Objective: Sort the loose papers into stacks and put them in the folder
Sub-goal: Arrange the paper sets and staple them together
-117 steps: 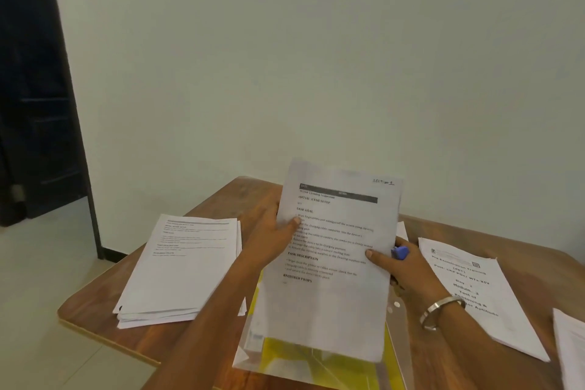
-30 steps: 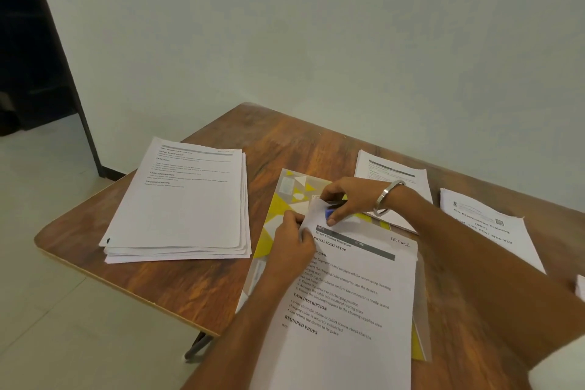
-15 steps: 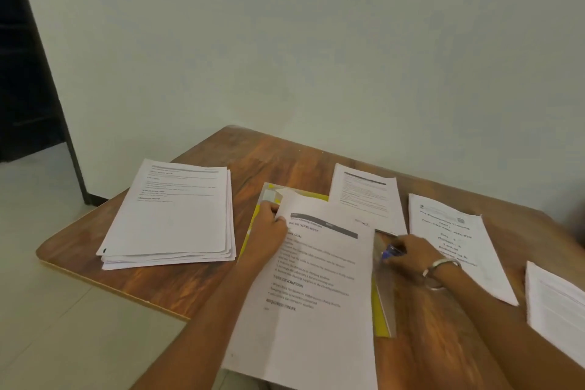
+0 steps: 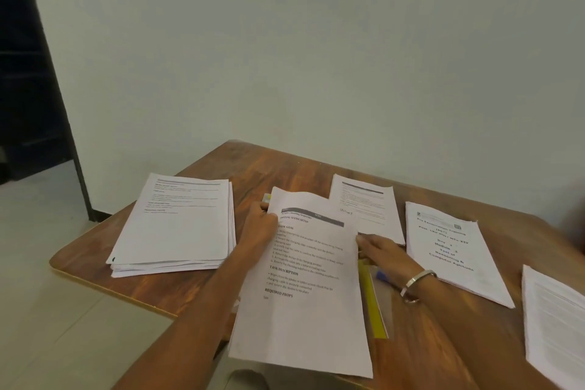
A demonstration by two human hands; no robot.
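Papers (image 4: 304, 291) in a stapled or stacked sheaf lie between the two hands on a wooden surface (image 4: 285, 168), covering most of a yellow folder (image 4: 372, 304) whose edge shows as a strip along the sheaf's side toward the right hand. The top sheet is white, printed in black, with a dark header bar and the headings "INITIAL SCENE SETUP", "TASK GOAL", "TASK DESCRIPTION" and "REQUIRED PROPS"; the smaller lines are too fine to read. Its long axis runs away from the person, tilted slightly, with the header at the far end and the near end hanging past the surface's edge.

The left hand (image 4: 261, 226) grips the sheaf's far corner on its side, fingers curled over the paper's edge. The right hand (image 4: 384, 252), a metal bangle (image 4: 416, 283) on the wrist, lies flat with fingers extended, the fingertips touching the sheaf's other edge, over the folder.

Beyond the left hand sits a thick stack (image 4: 177, 225) of printed sheets, text unreadable. Just beyond the right hand lies a second sheet (image 4: 367, 209) with a dark header. Outside the right hand, a booklet (image 4: 449, 250) carries large lettering, of which "Day", "Module", "Test of Reasoning & Computer Aptitude" can be made out. Farther out still, another pile (image 4: 554, 323) reaches the frame's edge. A small blue object (image 4: 381, 275) lies under the right wrist.
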